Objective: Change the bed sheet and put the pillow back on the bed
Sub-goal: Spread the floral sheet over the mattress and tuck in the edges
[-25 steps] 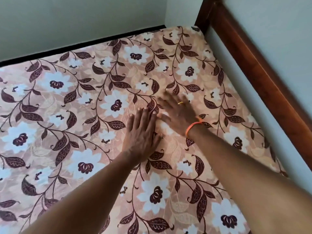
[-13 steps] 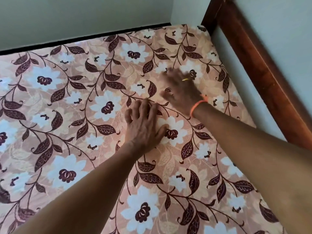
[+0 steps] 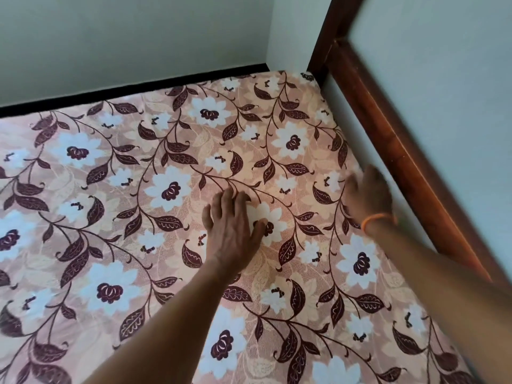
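A peach bed sheet (image 3: 116, 206) with white flowers and dark maroon leaves lies flat over the whole mattress. My left hand (image 3: 231, 225) rests palm down on the sheet near the middle, fingers straight and together. My right hand (image 3: 368, 194), blurred and wearing an orange wristband, lies flat with its fingers stretched at the sheet's right edge, close to the wooden bed frame. No pillow is in view.
A dark wooden bed frame rail (image 3: 410, 167) runs along the right side, with a post at the far corner. Pale walls (image 3: 124, 37) close in behind and to the right. A black strip (image 3: 133, 88) lines the mattress's far edge.
My right hand has swept across the sheet from beside my left hand to the right edge by the frame. My left hand has stayed pressed in about the same spot.
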Tool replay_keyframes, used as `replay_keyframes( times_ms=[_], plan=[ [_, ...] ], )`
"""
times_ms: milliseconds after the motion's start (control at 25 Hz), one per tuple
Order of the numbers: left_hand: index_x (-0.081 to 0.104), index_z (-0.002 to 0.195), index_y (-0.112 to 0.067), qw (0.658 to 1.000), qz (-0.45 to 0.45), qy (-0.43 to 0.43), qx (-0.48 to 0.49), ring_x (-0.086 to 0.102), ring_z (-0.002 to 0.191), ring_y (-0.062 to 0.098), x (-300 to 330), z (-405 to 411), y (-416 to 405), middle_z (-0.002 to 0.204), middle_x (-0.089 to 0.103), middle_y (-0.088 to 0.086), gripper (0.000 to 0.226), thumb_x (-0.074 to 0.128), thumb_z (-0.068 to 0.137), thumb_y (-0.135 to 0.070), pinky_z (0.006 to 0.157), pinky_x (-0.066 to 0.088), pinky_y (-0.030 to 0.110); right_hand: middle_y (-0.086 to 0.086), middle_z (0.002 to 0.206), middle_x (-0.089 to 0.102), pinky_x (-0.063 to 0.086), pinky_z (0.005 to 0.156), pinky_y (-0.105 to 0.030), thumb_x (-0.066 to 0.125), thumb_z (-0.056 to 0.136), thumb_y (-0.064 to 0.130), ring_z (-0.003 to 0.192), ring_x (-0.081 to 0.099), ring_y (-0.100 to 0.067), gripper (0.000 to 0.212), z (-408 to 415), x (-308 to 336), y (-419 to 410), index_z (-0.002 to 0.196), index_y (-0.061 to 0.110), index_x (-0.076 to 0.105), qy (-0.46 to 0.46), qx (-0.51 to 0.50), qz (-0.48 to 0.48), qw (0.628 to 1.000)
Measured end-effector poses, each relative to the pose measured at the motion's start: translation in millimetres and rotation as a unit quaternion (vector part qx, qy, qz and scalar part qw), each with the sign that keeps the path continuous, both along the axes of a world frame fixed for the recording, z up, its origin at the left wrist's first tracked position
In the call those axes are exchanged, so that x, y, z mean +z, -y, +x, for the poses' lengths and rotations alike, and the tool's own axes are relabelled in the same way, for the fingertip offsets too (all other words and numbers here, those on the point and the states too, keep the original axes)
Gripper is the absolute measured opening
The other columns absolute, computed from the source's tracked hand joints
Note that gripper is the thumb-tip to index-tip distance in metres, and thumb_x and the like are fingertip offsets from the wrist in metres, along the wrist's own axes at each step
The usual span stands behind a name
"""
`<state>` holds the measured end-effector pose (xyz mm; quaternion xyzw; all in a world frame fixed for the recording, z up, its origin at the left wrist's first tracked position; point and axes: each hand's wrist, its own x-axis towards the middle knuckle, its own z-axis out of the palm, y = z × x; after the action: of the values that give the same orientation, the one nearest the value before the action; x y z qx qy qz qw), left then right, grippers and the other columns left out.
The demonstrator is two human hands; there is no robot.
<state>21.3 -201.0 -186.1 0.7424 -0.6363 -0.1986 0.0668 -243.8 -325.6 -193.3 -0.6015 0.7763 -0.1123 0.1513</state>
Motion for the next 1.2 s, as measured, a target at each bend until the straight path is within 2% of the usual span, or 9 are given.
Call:
replay_keyframes(
  times_ms=[80, 200, 280, 480, 600, 760, 920, 1040, 1200],
  plan=[
    [0.010, 0.156, -0.017, 1.000, 0.005, -0.013, 0.013, 0.000, 0.151, 0.029, 12, 0, -27, 0.164, 0.003, 0.010, 0.082, 0.016, 0.091, -0.067, 0.122, 0.000, 0.048, -0.020, 0.144, 0.042, 0.042, 0.104, -0.052, 0.031, 0.096, 0.058, 0.132, 0.042, -0.038, 0.063, 22, 7, -66, 0.141, 0.013, 0.033, 0.027, 0.080, -0.005, 0.996],
    [0.015, 0.154, -0.017, 0.999, 0.032, -0.014, 0.012, 0.006, 0.150, 0.031, 23, 11, -87, 0.162, 0.009, 0.013, 0.085, 0.010, 0.085, -0.066, 0.122, 0.006, 0.048, -0.013, 0.160, 0.020, 0.024, 0.117, -0.053, 0.035, 0.099, 0.052, 0.147, 0.019, -0.029, 0.065, 63, 11, -179, 0.152, 0.016, 0.022, 0.017, 0.157, 0.008, 0.987],
    [0.021, 0.153, -0.015, 0.998, 0.052, -0.022, 0.021, 0.011, 0.148, 0.033, 28, 24, -136, 0.161, 0.015, 0.015, 0.083, 0.016, 0.087, -0.065, 0.121, 0.011, 0.050, -0.011, 0.160, 0.019, 0.024, 0.117, -0.051, 0.031, 0.097, 0.054, 0.148, 0.017, -0.027, 0.070, 83, 20, -244, 0.153, 0.013, 0.023, 0.054, 0.166, 0.027, 0.984],
    [0.031, 0.150, -0.003, 0.993, 0.101, 0.059, -0.028, 0.029, 0.144, 0.042, 19, 39, -321, 0.158, 0.026, 0.022, 0.083, 0.035, 0.090, -0.060, 0.111, 0.034, 0.058, -0.008, 0.164, 0.005, 0.006, 0.120, -0.052, 0.024, 0.094, 0.058, 0.150, 0.007, -0.027, 0.076, 107, 20, -411, 0.156, 0.016, 0.014, -0.027, 0.208, 0.122, 0.970],
    [0.018, 0.155, -0.005, 0.991, 0.077, 0.081, -0.074, 0.008, 0.149, 0.041, -1, 29, -415, 0.162, 0.007, 0.022, 0.089, 0.036, 0.091, -0.064, 0.117, 0.015, 0.057, -0.006, 0.164, -0.001, 0.004, 0.117, -0.058, 0.027, 0.093, 0.060, 0.151, -0.002, -0.029, 0.076, 91, 3, -487, 0.157, 0.022, 0.010, -0.103, 0.244, 0.128, 0.956],
    [0.012, 0.155, -0.005, 0.987, 0.125, 0.068, -0.070, 0.001, 0.149, 0.045, -3, -20, -490, 0.161, 0.003, 0.027, 0.095, 0.037, 0.089, -0.068, 0.118, 0.004, 0.059, -0.005, 0.164, -0.005, 0.003, 0.117, -0.055, 0.026, 0.091, 0.065, 0.150, -0.005, -0.030, 0.079, 26, -1, -564, 0.156, 0.026, 0.003, -0.126, 0.193, 0.138, 0.963],
    [0.012, 0.156, -0.010, 0.972, 0.222, 0.017, -0.073, -0.005, 0.147, 0.049, 29, -69, -563, 0.160, -0.006, 0.028, 0.085, 0.028, 0.092, -0.063, 0.119, 0.002, 0.058, -0.007, 0.159, -0.025, 0.009, 0.119, -0.056, 0.043, 0.094, 0.054, 0.150, -0.008, -0.033, 0.086, -12, 34, -625, 0.155, 0.024, -0.010, -0.134, 0.140, 0.323, 0.926],
    [0.003, 0.157, -0.011, 0.946, 0.313, -0.012, -0.080, -0.009, 0.150, 0.036, 98, -77, -582, 0.163, -0.011, 0.018, 0.077, 0.027, 0.099, -0.055, 0.122, -0.001, 0.047, -0.017, 0.159, 0.015, 0.022, 0.116, -0.050, 0.051, 0.091, 0.051, 0.146, 0.018, -0.034, 0.076, -12, 102, -651, 0.150, 0.012, 0.023, -0.083, 0.091, 0.406, 0.906],
    [0.036, 0.143, -0.009, 0.979, 0.196, -0.045, 0.025, 0.040, 0.133, 0.033, 232, -52, -599, 0.145, 0.040, 0.015, 0.058, 0.045, 0.097, -0.042, 0.110, 0.036, 0.040, -0.013, 0.142, 0.045, 0.039, 0.105, -0.040, 0.055, 0.090, 0.047, 0.130, 0.045, -0.032, 0.059, 15, 225, -667, 0.138, 0.014, 0.042, -0.007, 0.110, 0.339, 0.934]
  ],
)
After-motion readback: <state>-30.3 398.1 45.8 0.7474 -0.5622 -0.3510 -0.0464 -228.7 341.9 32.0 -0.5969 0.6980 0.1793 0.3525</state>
